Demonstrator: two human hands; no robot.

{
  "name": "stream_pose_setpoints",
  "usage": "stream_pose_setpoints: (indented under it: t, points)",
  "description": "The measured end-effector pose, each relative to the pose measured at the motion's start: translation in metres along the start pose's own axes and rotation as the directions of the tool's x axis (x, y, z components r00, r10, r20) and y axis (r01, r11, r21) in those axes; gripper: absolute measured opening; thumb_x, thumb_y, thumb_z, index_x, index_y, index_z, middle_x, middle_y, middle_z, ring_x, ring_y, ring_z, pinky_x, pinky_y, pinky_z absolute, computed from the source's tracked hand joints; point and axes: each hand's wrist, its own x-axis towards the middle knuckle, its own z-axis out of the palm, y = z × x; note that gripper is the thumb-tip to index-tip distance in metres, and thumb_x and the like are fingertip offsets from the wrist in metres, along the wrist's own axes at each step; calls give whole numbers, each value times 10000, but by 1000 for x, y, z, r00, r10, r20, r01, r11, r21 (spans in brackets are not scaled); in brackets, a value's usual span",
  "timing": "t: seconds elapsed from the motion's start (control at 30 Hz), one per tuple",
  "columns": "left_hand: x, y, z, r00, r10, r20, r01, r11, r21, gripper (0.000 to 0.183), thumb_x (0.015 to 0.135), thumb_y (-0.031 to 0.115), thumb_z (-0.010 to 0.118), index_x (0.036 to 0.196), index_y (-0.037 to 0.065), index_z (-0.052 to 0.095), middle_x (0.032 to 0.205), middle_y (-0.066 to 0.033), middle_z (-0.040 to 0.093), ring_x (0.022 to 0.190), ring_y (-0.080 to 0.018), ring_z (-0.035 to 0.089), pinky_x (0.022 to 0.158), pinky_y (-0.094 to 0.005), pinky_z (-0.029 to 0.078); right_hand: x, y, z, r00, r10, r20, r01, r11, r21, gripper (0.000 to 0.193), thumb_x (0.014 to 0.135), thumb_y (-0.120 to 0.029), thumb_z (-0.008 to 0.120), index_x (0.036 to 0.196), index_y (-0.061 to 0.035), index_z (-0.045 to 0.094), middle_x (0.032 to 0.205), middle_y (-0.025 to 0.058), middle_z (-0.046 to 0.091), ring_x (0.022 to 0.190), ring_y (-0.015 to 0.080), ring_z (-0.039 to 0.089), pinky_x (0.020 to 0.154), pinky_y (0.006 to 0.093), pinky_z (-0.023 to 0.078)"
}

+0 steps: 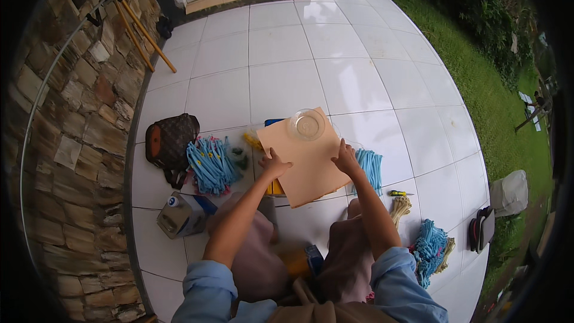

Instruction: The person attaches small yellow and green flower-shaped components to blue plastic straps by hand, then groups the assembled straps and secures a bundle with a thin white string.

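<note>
A flat tan board [303, 171] lies turned at an angle in front of me, above something blue and yellow that it mostly covers. My left hand [275, 165] grips its left edge, with the thumb across the top face. On the opposite edge my right hand [346, 158] holds on, its thumb side over the board and its other fingers partly hidden. Near the board's far corner sits a clear round bowl [307, 124], apart from both hands. Light blue strips [369, 170] lie bundled on the floor just right of my right hand.
Left of the board are a blue strip pile [212, 165], a brown backpack [172, 139] and a metal can [184, 215]. At right lie a yellow-black screwdriver [400, 193], cream strips [400, 208], more blue strips [431, 248] and a dark pouch [482, 229]. A stone wall [72, 161] borders the left.
</note>
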Motion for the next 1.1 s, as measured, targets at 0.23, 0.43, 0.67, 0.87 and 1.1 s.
stream_pose_setpoints:
  t: [0.23,0.43,0.67,0.87,1.1]
  points:
    - [20,-22,-8,961,263,-84,-269,960,-80,1221,504,366,776,1376,187,-60,1346,-333,51,1257,-438,130,952,-577,169,-21,-8,22,995,-75,64,89,963,-254,1034,587,-210,760,1312,93,89,1035,323,417,930,415,413,833,476,329]
    - [6,-23,1,956,281,-86,-263,949,174,1283,449,256,822,1369,228,-71,1375,-286,-96,1258,-444,123,927,-634,210,-16,-12,24,970,-242,35,240,917,-319,1133,538,-207,796,1334,59,34,1059,351,369,885,394,423,742,450,390]
    - [-49,43,-29,786,519,-336,-374,832,410,974,613,213,734,1360,173,109,1362,-236,119,1196,-402,256,932,-525,288,-1,39,-47,996,81,46,-89,972,217,658,712,-226,673,1253,-35,351,1014,244,529,945,339,542,816,374,433]
    - [-95,117,13,419,888,-188,-908,417,-51,360,773,55,560,1122,76,476,1026,-80,534,998,-256,480,874,-353,393,-41,136,-64,927,363,92,-367,829,422,450,781,-222,619,1146,-18,454,914,187,596,774,233,611,699,323,473]
    - [-64,161,217,665,745,-49,-612,506,-608,317,789,25,519,1102,57,480,1018,-120,541,949,-259,523,810,-358,430,-95,236,36,826,395,402,-353,919,-178,258,738,-114,504,969,-36,588,983,201,593,968,326,561,822,434,440]
